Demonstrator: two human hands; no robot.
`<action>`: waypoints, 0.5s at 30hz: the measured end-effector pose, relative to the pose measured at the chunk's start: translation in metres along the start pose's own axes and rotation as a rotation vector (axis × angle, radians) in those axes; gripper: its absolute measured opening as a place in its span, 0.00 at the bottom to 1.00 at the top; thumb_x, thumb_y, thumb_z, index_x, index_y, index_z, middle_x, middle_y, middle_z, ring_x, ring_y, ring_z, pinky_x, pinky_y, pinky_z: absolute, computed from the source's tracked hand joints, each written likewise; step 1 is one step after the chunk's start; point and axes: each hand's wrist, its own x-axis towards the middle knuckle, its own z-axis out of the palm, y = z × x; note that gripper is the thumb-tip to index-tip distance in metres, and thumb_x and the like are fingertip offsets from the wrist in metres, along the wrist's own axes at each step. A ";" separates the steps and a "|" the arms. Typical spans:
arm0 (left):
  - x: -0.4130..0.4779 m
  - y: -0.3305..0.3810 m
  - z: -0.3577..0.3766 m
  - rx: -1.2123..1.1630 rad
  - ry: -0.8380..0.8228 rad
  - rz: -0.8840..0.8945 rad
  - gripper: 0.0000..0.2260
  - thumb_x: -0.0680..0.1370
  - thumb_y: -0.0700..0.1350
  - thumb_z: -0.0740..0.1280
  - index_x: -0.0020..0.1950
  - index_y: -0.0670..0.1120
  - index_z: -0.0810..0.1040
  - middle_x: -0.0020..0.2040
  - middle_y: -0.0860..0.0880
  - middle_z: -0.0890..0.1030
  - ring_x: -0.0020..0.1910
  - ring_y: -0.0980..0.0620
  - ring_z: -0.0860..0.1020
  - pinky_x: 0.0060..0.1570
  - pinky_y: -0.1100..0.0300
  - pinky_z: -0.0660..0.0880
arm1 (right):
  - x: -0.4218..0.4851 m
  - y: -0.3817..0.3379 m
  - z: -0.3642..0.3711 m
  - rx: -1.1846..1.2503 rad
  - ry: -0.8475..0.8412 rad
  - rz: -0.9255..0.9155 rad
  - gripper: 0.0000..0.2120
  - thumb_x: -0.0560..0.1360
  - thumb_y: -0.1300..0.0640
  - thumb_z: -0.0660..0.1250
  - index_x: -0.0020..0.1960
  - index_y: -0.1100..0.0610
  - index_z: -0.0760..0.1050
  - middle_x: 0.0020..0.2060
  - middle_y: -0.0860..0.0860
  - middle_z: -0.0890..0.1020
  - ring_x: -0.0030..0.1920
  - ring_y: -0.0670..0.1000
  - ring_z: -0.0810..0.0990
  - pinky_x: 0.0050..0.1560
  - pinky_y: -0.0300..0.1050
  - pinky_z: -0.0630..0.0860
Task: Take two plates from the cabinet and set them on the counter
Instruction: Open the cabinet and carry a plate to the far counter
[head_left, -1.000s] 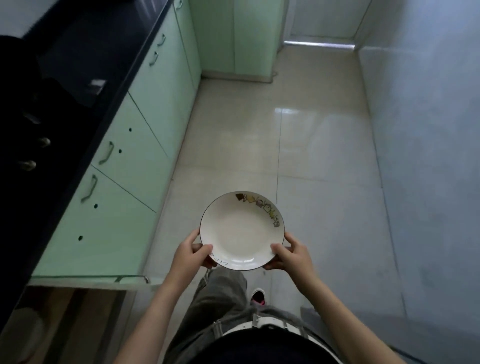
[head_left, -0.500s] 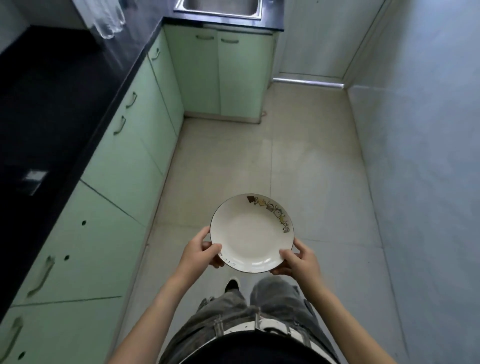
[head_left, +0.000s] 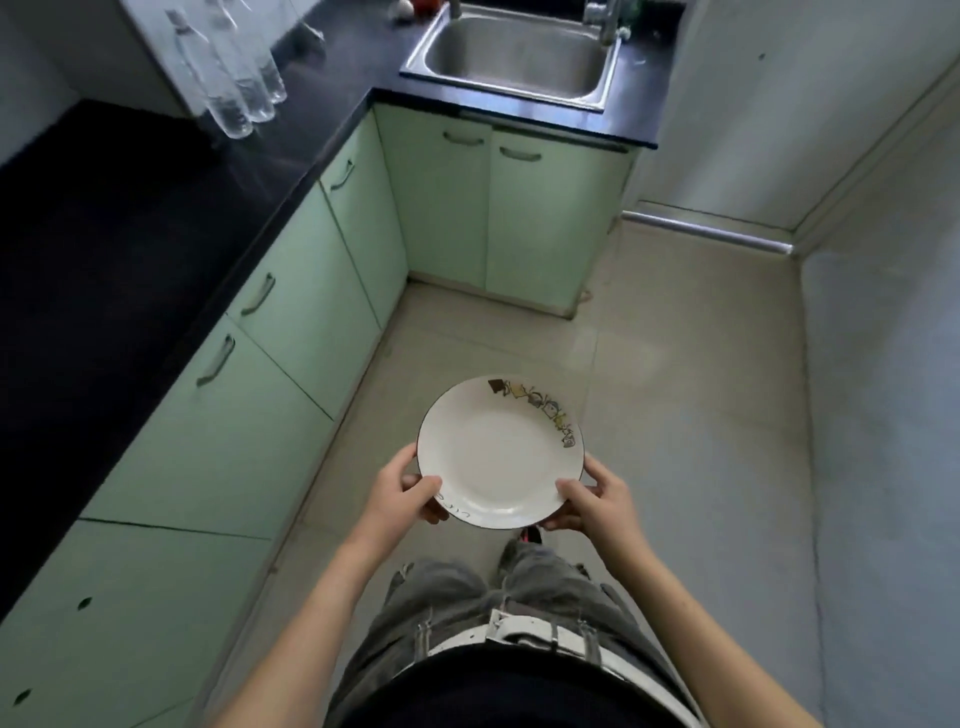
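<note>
Plate (head_left: 500, 451) at lower centre of frame, held above floor (head_left: 691, 415), face up, near level. Round, so no long axis; printed pattern band on rim toward upper right, small lettering on rim toward lower left. Plate holds nothing.

Left hand (head_left: 402, 493) grips lower-left rim, thumb on top, fingers under. Right hand (head_left: 597, 499) grips lower-right rim likewise.

Black counter (head_left: 130, 249) runs down left side of frame, above green cabinet doors (head_left: 291, 332). Steel sink (head_left: 519, 57) at top centre; basin looks empty.
</note>
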 end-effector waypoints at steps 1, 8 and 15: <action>0.016 0.012 -0.002 -0.012 0.034 -0.003 0.19 0.76 0.33 0.65 0.56 0.57 0.75 0.28 0.47 0.82 0.24 0.48 0.80 0.27 0.57 0.78 | 0.022 -0.019 0.001 -0.018 -0.039 0.004 0.23 0.75 0.69 0.62 0.67 0.52 0.74 0.37 0.61 0.86 0.30 0.61 0.83 0.34 0.50 0.83; 0.135 0.070 -0.017 -0.104 0.212 -0.061 0.16 0.75 0.36 0.66 0.62 0.45 0.75 0.37 0.36 0.82 0.32 0.44 0.80 0.34 0.49 0.82 | 0.171 -0.120 0.027 -0.134 -0.196 -0.001 0.24 0.76 0.69 0.61 0.70 0.55 0.72 0.33 0.58 0.85 0.28 0.60 0.83 0.33 0.48 0.83; 0.283 0.126 -0.052 -0.126 0.210 -0.061 0.15 0.77 0.33 0.64 0.62 0.45 0.75 0.32 0.43 0.83 0.29 0.48 0.81 0.36 0.48 0.82 | 0.319 -0.196 0.068 -0.196 -0.172 -0.004 0.24 0.76 0.69 0.62 0.70 0.56 0.72 0.30 0.60 0.82 0.27 0.60 0.81 0.33 0.47 0.82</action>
